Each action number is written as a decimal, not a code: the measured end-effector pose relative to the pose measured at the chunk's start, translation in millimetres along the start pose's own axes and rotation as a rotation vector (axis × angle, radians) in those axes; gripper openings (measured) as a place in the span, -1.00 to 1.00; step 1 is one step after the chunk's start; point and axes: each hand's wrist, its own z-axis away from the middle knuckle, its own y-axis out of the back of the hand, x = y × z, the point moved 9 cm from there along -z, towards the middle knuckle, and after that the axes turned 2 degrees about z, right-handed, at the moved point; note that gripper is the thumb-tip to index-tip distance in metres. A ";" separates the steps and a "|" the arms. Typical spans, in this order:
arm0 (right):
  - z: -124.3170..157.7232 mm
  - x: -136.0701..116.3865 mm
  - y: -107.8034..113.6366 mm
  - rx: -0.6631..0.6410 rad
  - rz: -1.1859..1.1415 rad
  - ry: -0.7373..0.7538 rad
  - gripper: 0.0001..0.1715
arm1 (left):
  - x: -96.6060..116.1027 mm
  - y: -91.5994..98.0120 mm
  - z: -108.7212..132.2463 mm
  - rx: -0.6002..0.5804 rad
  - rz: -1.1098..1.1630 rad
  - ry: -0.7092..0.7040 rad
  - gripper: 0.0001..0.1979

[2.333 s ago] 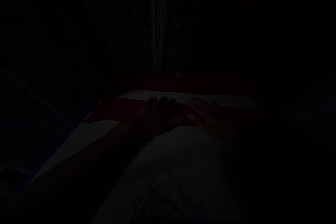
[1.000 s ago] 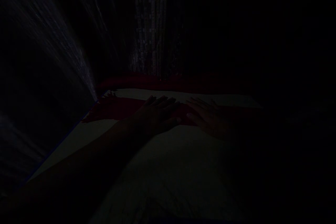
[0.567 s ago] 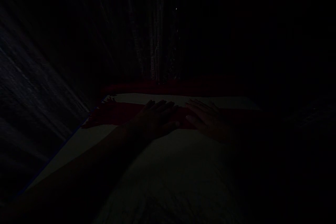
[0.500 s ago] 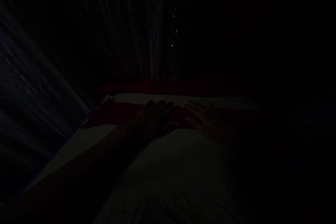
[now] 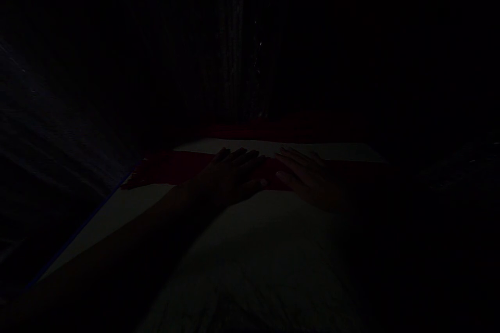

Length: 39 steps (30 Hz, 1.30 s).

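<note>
Lays left hand [image 5: 234,177] and right hand [image 5: 308,181] palm-down, with fingers outstretched, across red strip [image 5: 167,167] running from 9 to 3 o'clock. Overlaps white band [image 5: 336,152] at 12 with fingertips; has pale area [image 5: 265,223] at 6, blue edge [image 5: 82,227] at 8.

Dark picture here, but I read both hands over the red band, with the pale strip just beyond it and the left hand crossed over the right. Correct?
Not the crossing: the head view shows the left hand and right hand apart, side by side, over the red band, with the pale strip just beyond.
</note>
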 end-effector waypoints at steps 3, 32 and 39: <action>0.7 0.4 -1.1 -0.010 -0.003 0.002 -0.23 | 0.4 -1.4 -0.4 -0.014 0.003 -0.005 -0.22; 1.7 0.6 -0.9 -0.020 0.017 0.012 -0.24 | 2.2 0.5 -0.6 -0.004 0.003 -0.014 -0.22; 1.3 4.2 -4.1 -0.041 0.022 0.006 -0.23 | 1.2 -1.2 -0.9 0.000 0.005 -0.011 -0.22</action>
